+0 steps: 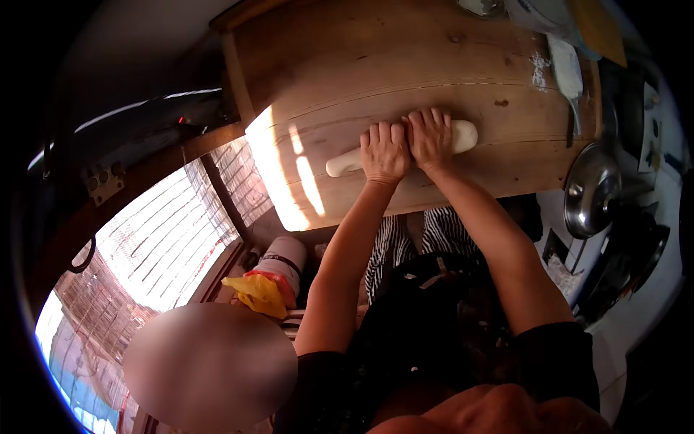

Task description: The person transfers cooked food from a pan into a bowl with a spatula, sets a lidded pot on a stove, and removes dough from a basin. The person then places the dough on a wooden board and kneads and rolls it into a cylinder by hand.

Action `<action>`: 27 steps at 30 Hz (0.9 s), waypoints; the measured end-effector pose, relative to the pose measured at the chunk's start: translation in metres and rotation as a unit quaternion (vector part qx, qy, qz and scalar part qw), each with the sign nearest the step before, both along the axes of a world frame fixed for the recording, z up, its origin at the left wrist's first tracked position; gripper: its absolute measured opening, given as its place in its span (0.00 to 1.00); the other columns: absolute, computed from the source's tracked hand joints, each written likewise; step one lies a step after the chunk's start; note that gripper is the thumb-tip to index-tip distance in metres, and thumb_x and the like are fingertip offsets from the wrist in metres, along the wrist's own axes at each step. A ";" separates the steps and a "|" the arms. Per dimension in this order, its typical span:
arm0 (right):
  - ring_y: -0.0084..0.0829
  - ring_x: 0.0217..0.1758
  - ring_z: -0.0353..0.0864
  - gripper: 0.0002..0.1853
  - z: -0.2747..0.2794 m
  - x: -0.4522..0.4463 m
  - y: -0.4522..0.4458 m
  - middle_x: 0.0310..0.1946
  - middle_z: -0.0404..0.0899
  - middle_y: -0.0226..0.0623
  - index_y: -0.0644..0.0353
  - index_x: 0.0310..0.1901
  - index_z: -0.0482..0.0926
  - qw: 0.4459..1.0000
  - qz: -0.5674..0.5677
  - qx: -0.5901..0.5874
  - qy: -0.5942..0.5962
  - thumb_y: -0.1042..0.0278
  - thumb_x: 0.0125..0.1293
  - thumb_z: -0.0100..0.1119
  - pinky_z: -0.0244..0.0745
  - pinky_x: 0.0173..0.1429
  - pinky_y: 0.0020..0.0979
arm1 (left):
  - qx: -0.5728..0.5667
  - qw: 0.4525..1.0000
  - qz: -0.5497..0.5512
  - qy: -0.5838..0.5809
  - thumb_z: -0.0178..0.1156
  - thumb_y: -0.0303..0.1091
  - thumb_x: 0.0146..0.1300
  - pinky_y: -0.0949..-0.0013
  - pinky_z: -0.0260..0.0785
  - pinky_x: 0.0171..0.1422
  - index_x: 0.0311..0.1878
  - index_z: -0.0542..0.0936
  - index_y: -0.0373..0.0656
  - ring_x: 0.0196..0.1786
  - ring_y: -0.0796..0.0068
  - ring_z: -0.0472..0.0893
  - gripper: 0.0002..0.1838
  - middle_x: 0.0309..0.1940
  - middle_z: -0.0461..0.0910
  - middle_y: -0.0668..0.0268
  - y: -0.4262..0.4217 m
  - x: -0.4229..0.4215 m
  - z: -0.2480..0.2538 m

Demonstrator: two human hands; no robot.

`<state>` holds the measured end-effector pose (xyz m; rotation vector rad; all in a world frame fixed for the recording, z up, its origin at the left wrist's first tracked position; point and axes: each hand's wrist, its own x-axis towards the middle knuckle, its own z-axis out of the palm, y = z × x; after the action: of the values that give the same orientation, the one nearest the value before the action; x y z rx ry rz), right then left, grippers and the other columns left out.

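Note:
A pale log of dough (464, 137) lies slantwise on a wooden board (325, 94); its right end is thick and its left end tapers. My left hand (384, 153) presses on the dough left of its middle, fingers curled over it. Right beside it, my right hand (429, 137) also wraps over the dough from above, thumb side against the left hand. Both palms cover the middle of the log, so that stretch is hidden. Bare dough shows beyond each hand.
On the board's right side are a flour-dusted scoop or scraper (567, 69) and a patch of flour (538, 70). A round metal lid (593, 190) stands to the right. Sunlight falls on the left edge. A yellow bag (260, 294) and a white bucket (284, 257) sit below left.

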<state>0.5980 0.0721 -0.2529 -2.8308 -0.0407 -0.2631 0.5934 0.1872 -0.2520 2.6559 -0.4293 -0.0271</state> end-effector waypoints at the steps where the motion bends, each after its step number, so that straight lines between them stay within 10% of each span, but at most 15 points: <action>1: 0.36 0.39 0.72 0.08 -0.002 0.013 0.002 0.30 0.74 0.33 0.53 0.30 0.73 1.000 0.001 0.000 0.000 0.62 0.65 0.55 0.63 0.45 0.39 | 0.000 1.000 0.001 0.000 0.52 0.35 0.61 0.57 0.62 0.50 0.36 0.72 0.43 0.42 0.58 0.72 0.07 0.36 0.73 0.60 0.001 0.015 -0.002; 8: 0.37 0.40 0.74 0.07 -0.017 0.060 0.000 0.33 0.75 0.34 0.54 0.34 0.76 0.998 -0.052 -0.021 0.031 0.61 0.60 0.56 0.68 0.45 0.40 | -0.026 0.998 0.032 -0.037 0.52 0.32 0.60 0.49 0.57 0.68 0.42 0.74 0.42 0.53 0.52 0.70 0.09 0.44 0.72 0.55 -0.009 0.071 -0.006; 16: 0.41 0.35 0.80 0.19 -0.029 0.104 0.004 0.27 0.81 0.39 0.56 0.27 0.80 0.985 -0.141 0.009 0.099 0.53 0.67 0.47 0.77 0.42 0.43 | -0.022 0.994 0.042 -0.100 0.54 0.32 0.62 0.52 0.63 0.64 0.49 0.73 0.40 0.65 0.50 0.66 0.13 0.52 0.71 0.53 -0.018 0.112 -0.029; 23: 0.48 0.29 0.82 0.36 -0.003 0.073 -0.009 0.22 0.82 0.43 0.56 0.23 0.83 0.921 -0.276 0.209 0.178 0.42 0.73 0.29 0.77 0.40 0.43 | -0.051 0.995 0.033 -0.076 0.52 0.38 0.66 0.57 0.71 0.57 0.47 0.75 0.38 0.57 0.53 0.73 0.14 0.58 0.70 0.54 -0.022 0.060 -0.019; 27: 0.42 0.37 0.77 0.17 0.007 -0.016 -0.031 0.30 0.78 0.38 0.58 0.30 0.79 0.983 -0.120 0.135 -0.019 0.57 0.70 0.47 0.70 0.45 0.42 | -0.082 0.995 -0.054 -0.024 0.53 0.37 0.65 0.61 0.71 0.49 0.42 0.78 0.40 0.44 0.60 0.78 0.11 0.45 0.77 0.61 -0.014 -0.024 0.013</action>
<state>0.5820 0.0408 -0.2457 -2.5577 0.3064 -0.3459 0.5699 0.1735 -0.2385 2.4742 -0.5671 0.0375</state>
